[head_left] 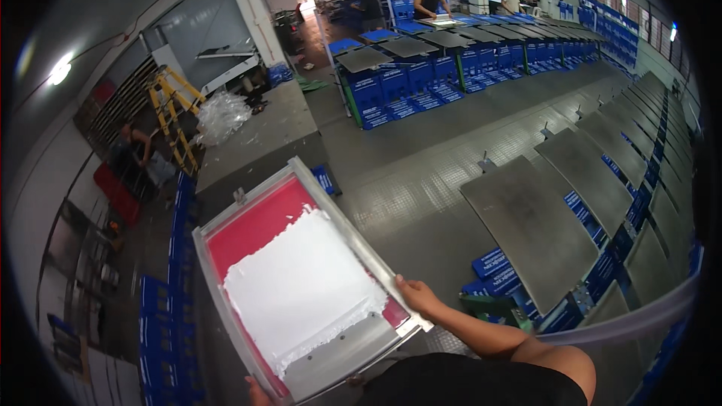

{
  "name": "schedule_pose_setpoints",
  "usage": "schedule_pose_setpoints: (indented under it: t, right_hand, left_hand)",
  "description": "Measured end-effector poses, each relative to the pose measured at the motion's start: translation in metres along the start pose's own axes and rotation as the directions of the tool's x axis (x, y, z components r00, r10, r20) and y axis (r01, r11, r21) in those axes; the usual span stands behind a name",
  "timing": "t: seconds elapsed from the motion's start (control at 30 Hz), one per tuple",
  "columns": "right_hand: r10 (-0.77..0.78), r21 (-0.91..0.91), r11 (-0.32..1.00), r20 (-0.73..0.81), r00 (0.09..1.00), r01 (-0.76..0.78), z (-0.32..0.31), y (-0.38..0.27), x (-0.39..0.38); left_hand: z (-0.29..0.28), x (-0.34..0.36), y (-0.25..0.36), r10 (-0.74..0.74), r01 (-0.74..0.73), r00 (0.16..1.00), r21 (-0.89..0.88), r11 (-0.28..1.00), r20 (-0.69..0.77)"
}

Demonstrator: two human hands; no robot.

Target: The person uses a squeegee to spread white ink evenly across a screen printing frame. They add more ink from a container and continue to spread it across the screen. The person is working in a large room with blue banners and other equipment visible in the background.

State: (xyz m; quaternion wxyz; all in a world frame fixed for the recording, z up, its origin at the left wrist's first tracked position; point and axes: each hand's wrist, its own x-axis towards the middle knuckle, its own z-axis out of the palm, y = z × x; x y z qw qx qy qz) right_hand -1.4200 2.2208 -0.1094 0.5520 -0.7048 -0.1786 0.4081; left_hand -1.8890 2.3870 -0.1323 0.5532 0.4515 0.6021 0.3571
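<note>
Grey tiled floor, rows of grey metal pallets on blue stands, yellow ladder, white walls

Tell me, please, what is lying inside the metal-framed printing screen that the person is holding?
Inside the screen frame, thick white ink covers most of the red mesh, and a grey squeegee blade rests at the near end. The mesh beneath the ink is hidden.

Frame: a metal-framed rectangular printing screen with red mesh, spread with white ink.
Right hand: grips the frame's right edge.
Left hand: holds the near corner, mostly hidden.
Squeegee: a grey metal blade lies across the near end.
Surroundings: rows of grey flat metal platens on blue stands.
</note>
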Motion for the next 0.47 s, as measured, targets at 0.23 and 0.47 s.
schedule_pose_setpoints:
  t: [0.23, 0.47]
  right_hand:
    - [0.050, 0.091, 0.996, -0.290, 0.956, -0.024, -0.039, -0.083, 0.173]
    - [0.073, 0.145, 0.989, -0.350, 0.934, -0.023, -0.080, -0.136, 0.359]
  left_hand:
    - [0.193, 0.191, 0.138, 0.087, -0.096, 0.979, 0.043, 0.994, 0.185]
    - [0.371, 0.369, 0.228, -0.005, -0.059, 0.892, 0.127, 0.990, 0.453]
